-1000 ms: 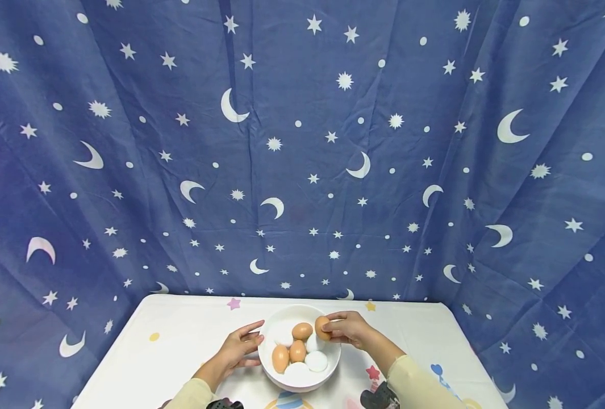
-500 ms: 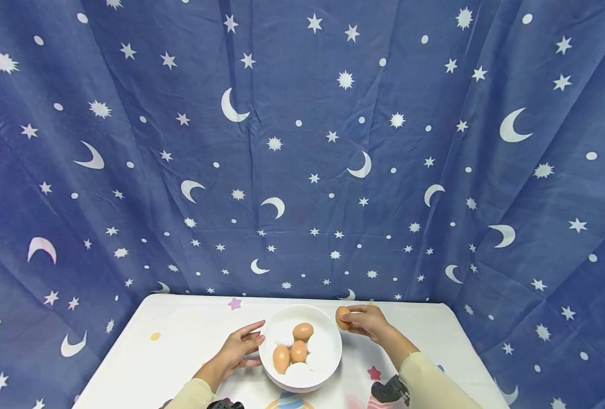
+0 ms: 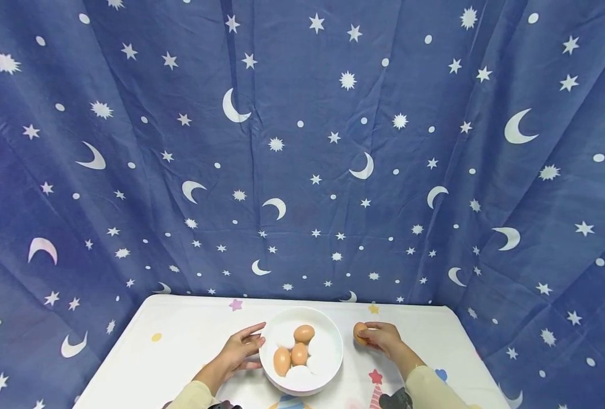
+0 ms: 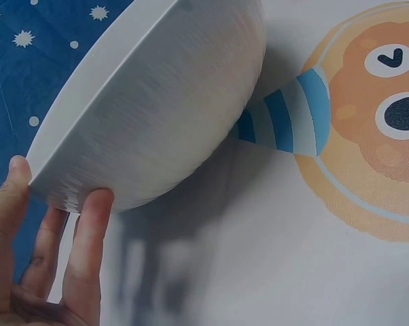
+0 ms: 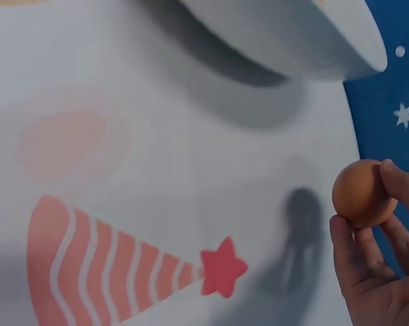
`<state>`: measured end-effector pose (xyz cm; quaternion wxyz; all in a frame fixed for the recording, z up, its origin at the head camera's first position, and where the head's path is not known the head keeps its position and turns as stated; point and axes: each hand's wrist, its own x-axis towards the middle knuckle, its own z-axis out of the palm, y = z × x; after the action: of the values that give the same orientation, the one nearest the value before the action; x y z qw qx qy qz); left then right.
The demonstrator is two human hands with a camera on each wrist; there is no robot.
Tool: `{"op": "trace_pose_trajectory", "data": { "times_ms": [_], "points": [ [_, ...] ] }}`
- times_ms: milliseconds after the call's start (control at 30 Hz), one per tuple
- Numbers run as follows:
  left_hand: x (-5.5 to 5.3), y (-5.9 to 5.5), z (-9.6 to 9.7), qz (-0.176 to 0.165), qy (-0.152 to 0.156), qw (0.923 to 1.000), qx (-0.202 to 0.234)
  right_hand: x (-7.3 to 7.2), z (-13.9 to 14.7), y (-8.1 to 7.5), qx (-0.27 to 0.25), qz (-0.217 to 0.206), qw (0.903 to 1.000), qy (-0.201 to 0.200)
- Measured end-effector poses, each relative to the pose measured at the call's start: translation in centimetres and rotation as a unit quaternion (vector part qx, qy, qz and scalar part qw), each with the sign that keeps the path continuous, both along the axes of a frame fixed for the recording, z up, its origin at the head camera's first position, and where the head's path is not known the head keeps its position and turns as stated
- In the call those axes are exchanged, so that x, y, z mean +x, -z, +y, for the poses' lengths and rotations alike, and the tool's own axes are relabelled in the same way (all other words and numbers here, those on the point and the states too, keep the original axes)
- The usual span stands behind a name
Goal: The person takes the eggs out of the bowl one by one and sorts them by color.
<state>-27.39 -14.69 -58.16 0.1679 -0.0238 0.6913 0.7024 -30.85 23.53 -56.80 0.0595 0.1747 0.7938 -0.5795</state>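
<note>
A white bowl (image 3: 337, 363) stands on the table and contains three brown eggs (image 3: 299, 353), with white eggs (image 3: 300, 372) that blend into its interior. My left hand (image 3: 237, 352) rests its fairly straight fingertips against the bowl's left side; in the left wrist view the fingers (image 4: 92, 238) touch the outer wall near the rim. To the right of the bowl, my right hand (image 3: 386, 337) pinches another brown egg (image 3: 359, 333) between thumb and fingers. The right wrist view has this egg (image 5: 362, 193) held above the tabletop, apart from the shadow below.
The table has a white cloth (image 3: 179, 329) printed with stars and cartoon figures, including a red star (image 3: 376, 376). Behind and around it hangs a blue curtain (image 3: 302, 193) with moons and stars. Dark devices (image 3: 396, 399) are strapped near both wrists.
My right hand has carried the brown egg out from over the bowl's right rim, to the right, then lower toward the table. The left hand has stayed at the bowl.
</note>
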Motion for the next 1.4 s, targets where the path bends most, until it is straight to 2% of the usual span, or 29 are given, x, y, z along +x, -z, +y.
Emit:
{"op": "trace_pose_trajectory", "data": {
  "times_ms": [133, 367, 667, 933, 1133, 1400],
  "points": [
    [0.0, 0.1, -0.2, 0.001, 0.009, 0.9999, 0.005, 0.2, 0.5, 1.1, 0.003, 0.011, 0.9999, 0.002],
    [0.1, 0.0, -0.1, 0.000, 0.001, 1.0000, 0.002, 0.3, 0.8, 2.5, 0.020, 0.017, 0.9996, 0.007],
    [0.1, 0.4, -0.2, -0.001, -0.002, 1.0000, 0.005, 0.2, 1.2, 3.9, 0.037, 0.020, 0.9990, 0.016],
    [0.0, 0.4, -0.1, -0.002, 0.001, 1.0000, 0.007, 0.2, 0.9, 3.6, 0.061, 0.010, 0.9979, 0.021],
    [0.0, 0.4, -0.2, -0.001, 0.006, 0.9999, 0.008, 0.4, 1.0, 3.2, 0.057, 0.009, 0.9982, 0.017],
    [0.0, 0.2, -0.1, -0.006, 0.008, 0.9999, 0.006, 0.1, 1.5, 1.3, 0.073, 0.033, 0.9968, 0.005]
  ]
}}
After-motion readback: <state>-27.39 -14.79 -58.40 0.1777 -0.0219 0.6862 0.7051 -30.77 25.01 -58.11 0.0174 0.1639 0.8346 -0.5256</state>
